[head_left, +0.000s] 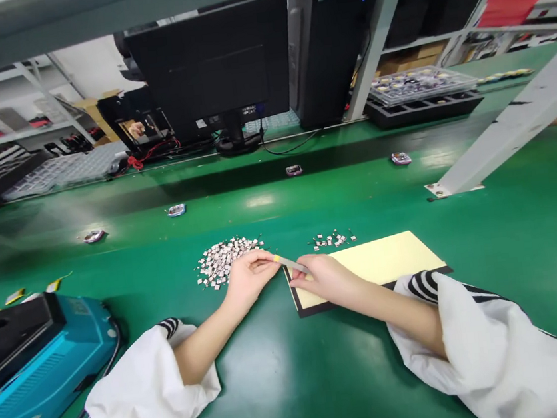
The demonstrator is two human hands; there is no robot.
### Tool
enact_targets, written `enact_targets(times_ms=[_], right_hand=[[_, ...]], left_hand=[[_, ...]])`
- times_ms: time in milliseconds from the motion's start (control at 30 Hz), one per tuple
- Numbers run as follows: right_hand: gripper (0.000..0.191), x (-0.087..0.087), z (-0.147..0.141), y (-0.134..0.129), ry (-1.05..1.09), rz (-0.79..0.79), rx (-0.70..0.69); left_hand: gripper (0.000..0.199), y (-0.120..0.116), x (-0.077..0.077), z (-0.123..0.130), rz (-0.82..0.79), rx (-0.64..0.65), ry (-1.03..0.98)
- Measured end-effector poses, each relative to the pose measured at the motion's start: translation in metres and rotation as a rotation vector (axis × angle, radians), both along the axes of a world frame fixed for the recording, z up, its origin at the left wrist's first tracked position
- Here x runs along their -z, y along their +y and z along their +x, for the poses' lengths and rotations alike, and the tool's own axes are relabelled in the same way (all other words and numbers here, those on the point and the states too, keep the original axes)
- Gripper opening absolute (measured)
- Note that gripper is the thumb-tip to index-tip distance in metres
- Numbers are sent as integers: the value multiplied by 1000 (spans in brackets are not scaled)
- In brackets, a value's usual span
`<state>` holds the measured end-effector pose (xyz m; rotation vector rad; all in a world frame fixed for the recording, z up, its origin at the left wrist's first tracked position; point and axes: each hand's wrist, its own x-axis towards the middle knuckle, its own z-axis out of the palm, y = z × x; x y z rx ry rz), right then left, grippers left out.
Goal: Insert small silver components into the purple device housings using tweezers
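Note:
My right hand (319, 277) grips a thin grey strip (292, 264) with a yellow end, over the left edge of a pale yellow sheet (389, 257) with a black border. At the strip's yellow end, my left hand (250, 279) has its thumb and fingers pinched together; whatever is between them is too small to make out. Just behind my left hand lies a heap of small white parts with dark leads (218, 259). A smaller scatter of similar parts (331, 239) lies behind the yellow sheet.
A blue and black machine (48, 356) stands at the left. Small devices, one of them blue-rimmed (177, 210), sit along the green strip behind. Farther back are a monitor (216, 62), a black computer tower (335, 48) and stacked trays (420, 85). A slanted metal post (510, 122) stands at the right.

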<state>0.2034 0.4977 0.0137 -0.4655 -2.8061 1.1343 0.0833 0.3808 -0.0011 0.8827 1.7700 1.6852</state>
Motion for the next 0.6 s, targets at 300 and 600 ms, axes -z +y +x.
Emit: enact_targets(times_ms=[300,600], right_hand=[[21,-4,-1,2,219,-547,191],[16,1,-2,-5,268,-751,137]], left_hand=[[15,-6,1,12,87,31,279],[16,-8,3,13,93,14,555]])
